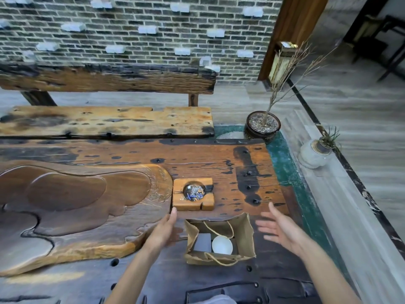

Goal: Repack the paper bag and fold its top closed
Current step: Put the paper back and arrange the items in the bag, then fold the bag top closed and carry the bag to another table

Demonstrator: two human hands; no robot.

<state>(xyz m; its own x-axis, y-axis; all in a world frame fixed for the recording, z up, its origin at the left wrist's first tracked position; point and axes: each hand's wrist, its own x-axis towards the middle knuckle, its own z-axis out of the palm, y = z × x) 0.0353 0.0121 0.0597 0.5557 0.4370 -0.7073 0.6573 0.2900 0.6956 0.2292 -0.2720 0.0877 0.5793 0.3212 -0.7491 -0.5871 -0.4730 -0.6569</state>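
Head view: both hands seemingly empty

left grip open, right grip apparently spread, both empty

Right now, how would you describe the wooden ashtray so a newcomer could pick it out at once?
Start at the large carved wooden tray on the table's left. Just off its right edge, beyond the open paper bag, sits the ashtray. It is the only small, square, light-wood block, with a round, shiny bowl of debris sunk in its centre.
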